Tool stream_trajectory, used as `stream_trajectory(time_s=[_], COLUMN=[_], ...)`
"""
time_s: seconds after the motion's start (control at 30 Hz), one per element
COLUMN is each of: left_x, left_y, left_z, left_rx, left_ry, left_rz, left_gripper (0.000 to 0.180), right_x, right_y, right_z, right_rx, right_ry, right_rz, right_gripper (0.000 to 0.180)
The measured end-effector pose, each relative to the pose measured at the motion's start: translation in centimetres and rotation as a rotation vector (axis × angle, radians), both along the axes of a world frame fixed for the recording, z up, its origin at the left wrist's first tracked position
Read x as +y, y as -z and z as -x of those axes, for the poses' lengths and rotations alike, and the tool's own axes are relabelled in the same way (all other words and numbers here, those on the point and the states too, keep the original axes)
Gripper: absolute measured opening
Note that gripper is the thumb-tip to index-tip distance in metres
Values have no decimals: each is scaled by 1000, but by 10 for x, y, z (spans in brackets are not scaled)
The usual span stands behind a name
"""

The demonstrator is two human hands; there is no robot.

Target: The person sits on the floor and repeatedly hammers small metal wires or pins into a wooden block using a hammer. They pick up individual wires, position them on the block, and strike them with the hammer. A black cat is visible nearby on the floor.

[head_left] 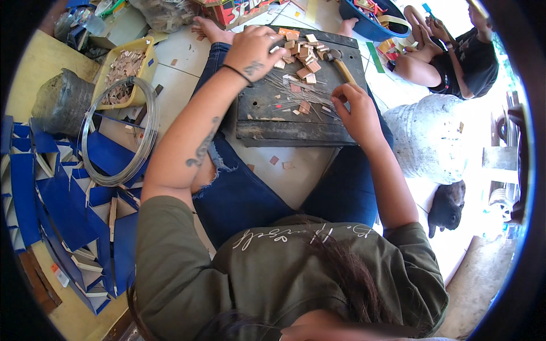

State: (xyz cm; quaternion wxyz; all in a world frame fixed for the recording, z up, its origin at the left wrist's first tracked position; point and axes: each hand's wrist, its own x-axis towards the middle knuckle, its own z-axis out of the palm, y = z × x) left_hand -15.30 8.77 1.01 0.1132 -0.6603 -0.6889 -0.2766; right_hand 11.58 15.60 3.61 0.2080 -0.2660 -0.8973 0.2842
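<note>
A dark wooden board [261, 126] lies between my legs, with a heap of small wooden blocks [306, 54] at its far side. My left hand [254, 50] is at the left edge of the heap, its thumb and fingers bent toward each other; what they pinch is too small to make out. Several thin metal wires [293, 94] are strewn over the middle of the board. At their right end my right hand [357, 111] has its thumb and fingertips together, and I cannot tell what is in them. Just beyond it lies a hammer [341, 67], its handle pointing toward this hand.
To the left are a coil of wire [85, 150], a yellow basket [149, 68] of wood scraps and a pile of blue folded pieces [62, 199]. A white sack-like bundle [426, 136] and a dark animal [446, 207] are at the right. Another person [472, 62] sits beyond, near a blue basin [364, 25].
</note>
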Motion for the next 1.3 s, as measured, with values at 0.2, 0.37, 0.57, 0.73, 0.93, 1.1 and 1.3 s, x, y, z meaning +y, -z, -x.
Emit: stream_trajectory(time_s=[0.2, 0.37, 0.57, 0.73, 0.93, 1.1, 1.3], left_x=[11, -9, -53, -75, -83, -84, -85], left_y=[1, -2, -9, -8, 7, 16, 19], left_z=[-21, -27, -79, -122, -145, -141, -141], left_rx=[29, -528, -697, -616, -482, -474, -488], left_ry=[-101, 20, 81, 93, 34, 14, 7], left_rz=[130, 60, -108, -180, -110, -89, -97], left_gripper=[24, 22, 20, 14, 14, 13, 15], right_x=[-2, 4, 12, 9, -9, -21, -32], right_y=[3, 7, 1, 2, 2, 6, 8], right_z=[0, 9, 5, -7, -19, -15, -9], right_rx=[-139, -183, -39, 108, 228, 221, 279], right_ry=[-70, -118, -73, 40, 9, -56, -51], right_rz=[-272, -288, -60, 443, 711, 779, 583], right_gripper=[9, 9, 8, 12, 12, 15, 12])
